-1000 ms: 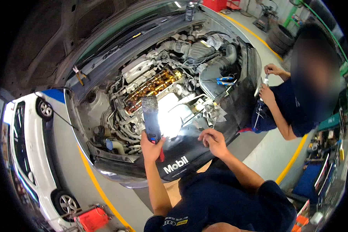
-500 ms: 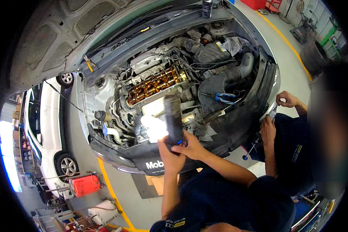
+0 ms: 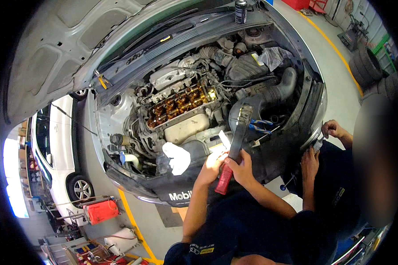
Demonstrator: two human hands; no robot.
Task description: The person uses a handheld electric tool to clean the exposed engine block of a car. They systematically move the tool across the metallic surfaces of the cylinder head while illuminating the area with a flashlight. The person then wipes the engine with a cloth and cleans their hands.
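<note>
Over the front of the engine bay, I hold a long, flat, dark work light (image 3: 239,134) with a red handle (image 3: 224,180). My right hand (image 3: 242,167) is closed round it where dark and red parts meet. My left hand (image 3: 211,168) presses against its left side, fingers curled and brightly lit. A white strip (image 3: 224,139) shows just beyond my left fingertips; whether I hold it I cannot tell. Left of my hands lies a glaring white cloth (image 3: 177,158). Farther in, the opened engine top shows brown, oily camshafts (image 3: 179,107).
Blue-handled pliers (image 3: 261,126) lie at the bay's right, and yellow-handled pliers (image 3: 103,81) at its far left. A spray can (image 3: 241,12) stands near the windscreen. A co-worker's hands (image 3: 314,152) are at the right front corner. The raised bonnet (image 3: 75,39) hangs at upper left.
Both hands and the work light have moved right, away from the white cloth. The light has turned, so its red handle now shows. The view has shifted slightly.
</note>
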